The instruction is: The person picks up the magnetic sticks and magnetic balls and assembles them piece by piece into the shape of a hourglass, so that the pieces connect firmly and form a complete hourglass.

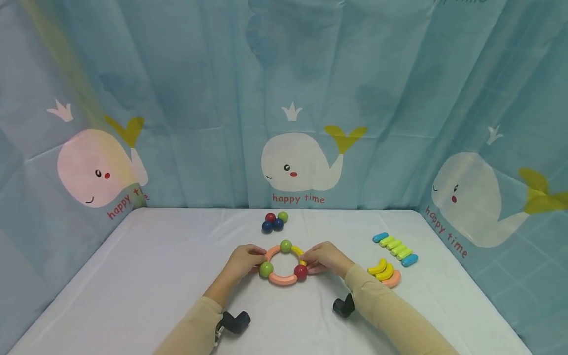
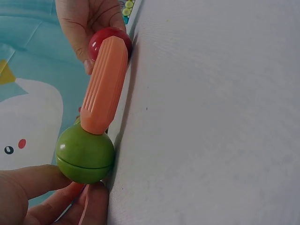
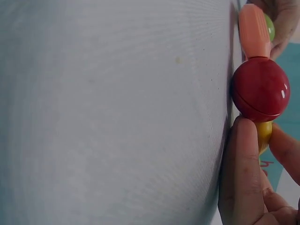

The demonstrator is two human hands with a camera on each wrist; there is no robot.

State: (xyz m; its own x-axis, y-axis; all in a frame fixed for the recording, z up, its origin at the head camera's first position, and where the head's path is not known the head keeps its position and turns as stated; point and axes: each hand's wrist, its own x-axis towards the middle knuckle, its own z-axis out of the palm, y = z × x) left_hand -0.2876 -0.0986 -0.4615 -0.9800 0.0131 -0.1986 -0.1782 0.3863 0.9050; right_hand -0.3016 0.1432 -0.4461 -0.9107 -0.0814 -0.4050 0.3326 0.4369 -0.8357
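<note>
Head view bright; wrist views dimmer; highlight on red ball (image 3: 261,89).

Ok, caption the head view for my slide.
Left hand and right hand grip a ball-and-arc toy ring on a white tabletop, four balls clustered behind it.

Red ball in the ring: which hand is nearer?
Right. The right hand is close beside the red ball; the left hand is across the ring, beside a green ball.
</note>
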